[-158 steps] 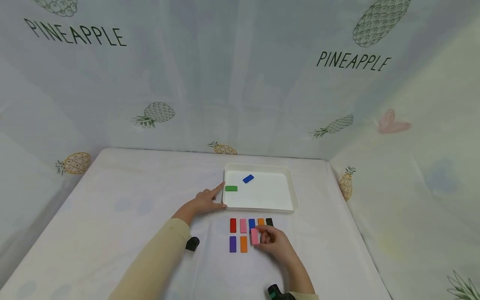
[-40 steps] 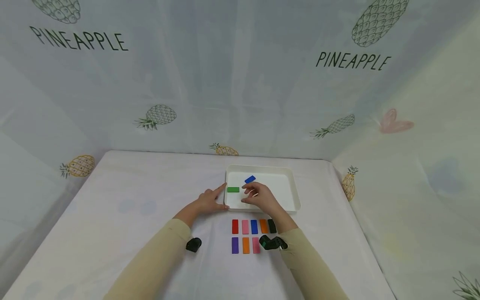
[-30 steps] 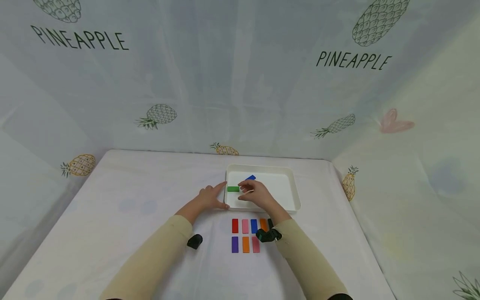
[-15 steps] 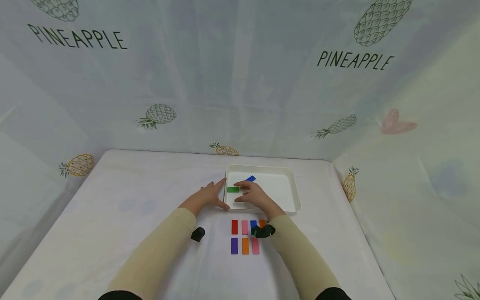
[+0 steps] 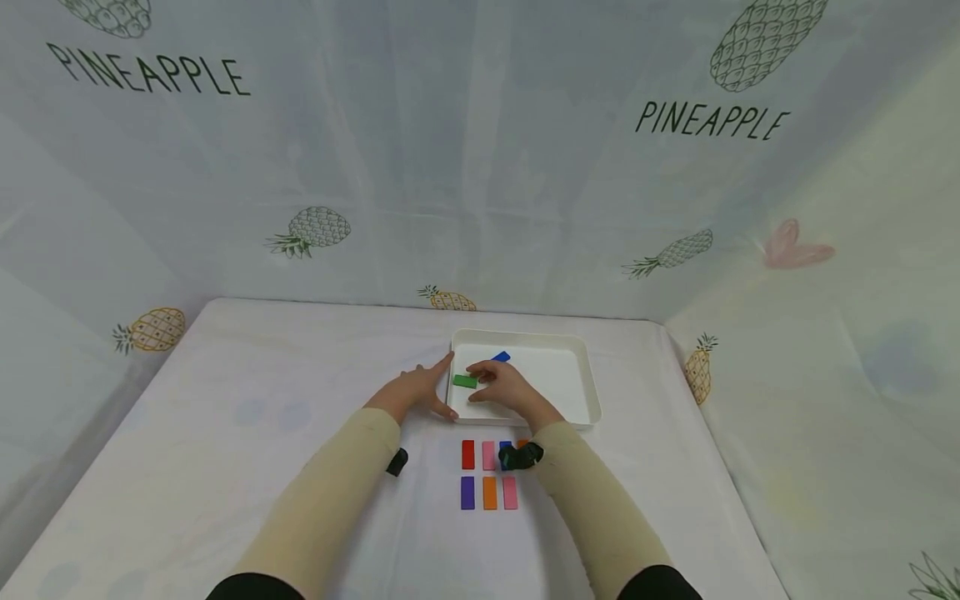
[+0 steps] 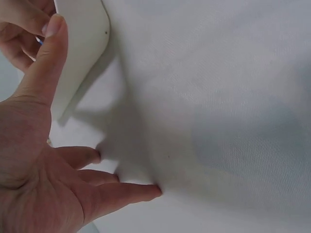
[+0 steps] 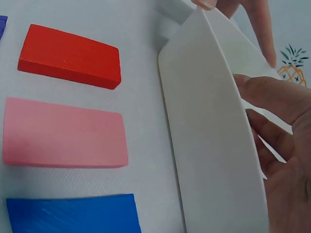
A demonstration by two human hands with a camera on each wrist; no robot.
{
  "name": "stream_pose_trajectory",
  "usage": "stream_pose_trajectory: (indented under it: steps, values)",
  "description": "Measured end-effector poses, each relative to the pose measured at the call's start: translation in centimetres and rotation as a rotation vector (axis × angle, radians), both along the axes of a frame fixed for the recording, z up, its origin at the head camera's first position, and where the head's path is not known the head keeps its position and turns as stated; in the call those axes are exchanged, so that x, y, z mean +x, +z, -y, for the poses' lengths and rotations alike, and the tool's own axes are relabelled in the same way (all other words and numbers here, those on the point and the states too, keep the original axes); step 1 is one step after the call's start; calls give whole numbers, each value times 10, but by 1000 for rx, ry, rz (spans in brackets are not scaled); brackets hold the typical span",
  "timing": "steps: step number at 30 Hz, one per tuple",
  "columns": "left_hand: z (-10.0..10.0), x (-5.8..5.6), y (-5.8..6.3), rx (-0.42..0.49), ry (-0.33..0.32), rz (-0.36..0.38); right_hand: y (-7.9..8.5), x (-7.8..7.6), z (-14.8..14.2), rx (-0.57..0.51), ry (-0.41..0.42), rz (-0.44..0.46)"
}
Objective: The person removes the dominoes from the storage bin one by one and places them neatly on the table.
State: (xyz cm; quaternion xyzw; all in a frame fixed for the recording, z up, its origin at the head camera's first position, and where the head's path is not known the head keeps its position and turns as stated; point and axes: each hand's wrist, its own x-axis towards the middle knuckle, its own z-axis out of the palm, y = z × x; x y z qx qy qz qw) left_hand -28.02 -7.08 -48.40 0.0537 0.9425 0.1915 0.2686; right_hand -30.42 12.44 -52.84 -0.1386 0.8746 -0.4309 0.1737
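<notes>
My left hand (image 5: 412, 392) rests at the left side of the white tray (image 5: 555, 379), index finger and thumb stretched out to its rim. In the left wrist view the other fingers (image 6: 121, 193) reach over the cloth. My right hand (image 5: 510, 389) is inside the tray, thumb and fingers apart, fingertips right at a green block (image 5: 464, 381). This block lies slightly askew near the left wall. A blue block (image 5: 501, 357) lies behind the right hand, partly covered. In the right wrist view the tray's wall (image 7: 214, 136) hides the fingertips' work.
Two rows of blocks lie in front of the tray: red (image 5: 468, 455) and pink (image 5: 489, 456) behind, purple (image 5: 467, 493), orange (image 5: 490, 493) and pink again in front. The black device (image 5: 521, 456) on the right wrist covers part of the back row.
The right hand has come from the front pink block into the tray and left to the green block, which has turned slightly. The left hand has stayed at the tray's left side.
</notes>
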Motion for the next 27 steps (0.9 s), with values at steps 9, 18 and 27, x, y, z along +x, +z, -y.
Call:
stream_pose_trajectory:
  steps: [9,18,27]
  values:
    - [0,6,8,-2,0,-13,-2,-2,7,15,-5,20]
    - [-1,6,8,-31,7,-11,-5,0,14,97,18,39]
    - [-1,6,7,-26,0,-12,-8,4,21,160,-51,18]
